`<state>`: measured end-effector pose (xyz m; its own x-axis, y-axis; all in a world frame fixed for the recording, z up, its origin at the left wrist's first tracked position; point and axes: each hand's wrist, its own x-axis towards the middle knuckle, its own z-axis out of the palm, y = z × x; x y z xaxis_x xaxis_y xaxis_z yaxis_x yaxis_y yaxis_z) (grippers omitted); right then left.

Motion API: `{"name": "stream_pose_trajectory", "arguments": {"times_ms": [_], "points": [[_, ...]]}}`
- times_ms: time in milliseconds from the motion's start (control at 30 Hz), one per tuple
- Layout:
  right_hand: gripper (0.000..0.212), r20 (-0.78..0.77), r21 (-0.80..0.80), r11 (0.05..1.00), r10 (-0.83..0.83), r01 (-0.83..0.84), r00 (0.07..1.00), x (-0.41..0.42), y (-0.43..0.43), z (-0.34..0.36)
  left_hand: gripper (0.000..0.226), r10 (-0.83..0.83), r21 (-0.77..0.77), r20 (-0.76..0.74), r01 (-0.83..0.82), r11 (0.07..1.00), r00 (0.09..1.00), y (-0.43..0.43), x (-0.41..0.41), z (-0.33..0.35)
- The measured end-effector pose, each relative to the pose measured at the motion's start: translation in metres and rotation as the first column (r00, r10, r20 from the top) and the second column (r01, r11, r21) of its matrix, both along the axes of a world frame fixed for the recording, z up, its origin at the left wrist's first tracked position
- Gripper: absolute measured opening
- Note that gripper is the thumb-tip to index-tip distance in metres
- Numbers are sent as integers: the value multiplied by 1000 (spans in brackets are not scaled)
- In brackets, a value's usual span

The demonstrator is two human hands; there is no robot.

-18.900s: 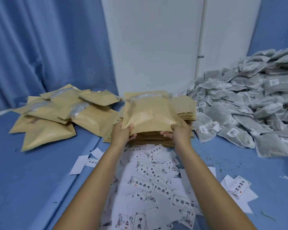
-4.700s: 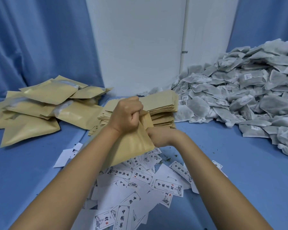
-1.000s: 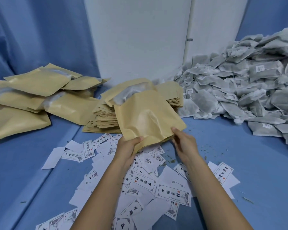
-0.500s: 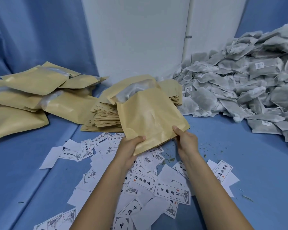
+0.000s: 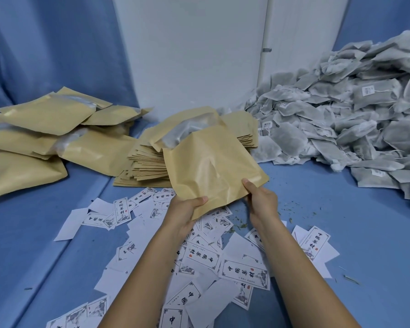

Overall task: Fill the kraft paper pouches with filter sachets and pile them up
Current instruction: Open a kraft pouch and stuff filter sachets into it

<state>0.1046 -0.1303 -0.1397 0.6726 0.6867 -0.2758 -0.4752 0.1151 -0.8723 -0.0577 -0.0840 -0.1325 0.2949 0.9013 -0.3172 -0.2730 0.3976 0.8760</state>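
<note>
I hold a kraft paper pouch [image 5: 208, 166] upright in front of me, mouth at the far end, where grey filter material shows inside. My left hand [image 5: 187, 209] grips its near left corner, thumb on top. My right hand [image 5: 260, 200] pinches its near right edge. Behind it lies a stack of flat empty pouches [image 5: 147, 166]. A pile of filled pouches [image 5: 45, 138] lies at the left. A large heap of grey filter sachets [image 5: 341, 124] fills the right.
Several white printed label slips [image 5: 199, 254] are scattered over the blue surface [image 5: 341, 221] under my forearms. Bits of dried herb lie near my right hand. A white wall panel [image 5: 189, 55] and blue curtains [image 5: 52, 48] close off the back.
The held pouch has shifted slightly to the right and down over the last second; both hands keep their grip on its near edge. Nothing else moved.
</note>
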Motion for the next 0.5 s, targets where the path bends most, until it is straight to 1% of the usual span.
{"name": "stream_pose_trajectory", "arguments": {"times_ms": [67, 133, 167, 233, 333, 433, 500], "points": [[14, -42, 51, 996, 79, -77, 996, -4, -1, 1, 29, 25, 7, -8, -25, 1000, 1000, 0, 0, -1], [10, -45, 50, 986, 162, -160, 986, -8, 0, 3, 29, 42, 9, -3, -42, 999, 999, 0, 0, -2], [8, -41, 40, 984, 176, -175, 983, -9, 1, 2, 29, 45, 10, -8, -45, 999, 999, 0, 0, -3], [6, -47, 32, 988, 152, -150, 987, -11, 1, 2, 29, 45, 13, -24, -44, 999, 999, 0, 1, -3], [9, -65, 24, 993, 117, -116, 991, -12, 1, 1, 30, 44, 31, -46, -42, 999, 998, -1, 2, -3], [6, -69, 47, 994, 105, -101, 992, -11, 2, 0, 28, 32, 35, -58, -30, 999, 998, -2, 2, -2], [9, -65, 58, 998, 39, -35, 997, -4, 1, 2, 31, 28, 11, -39, -27, 1000, 999, -2, 0, 0]]}}
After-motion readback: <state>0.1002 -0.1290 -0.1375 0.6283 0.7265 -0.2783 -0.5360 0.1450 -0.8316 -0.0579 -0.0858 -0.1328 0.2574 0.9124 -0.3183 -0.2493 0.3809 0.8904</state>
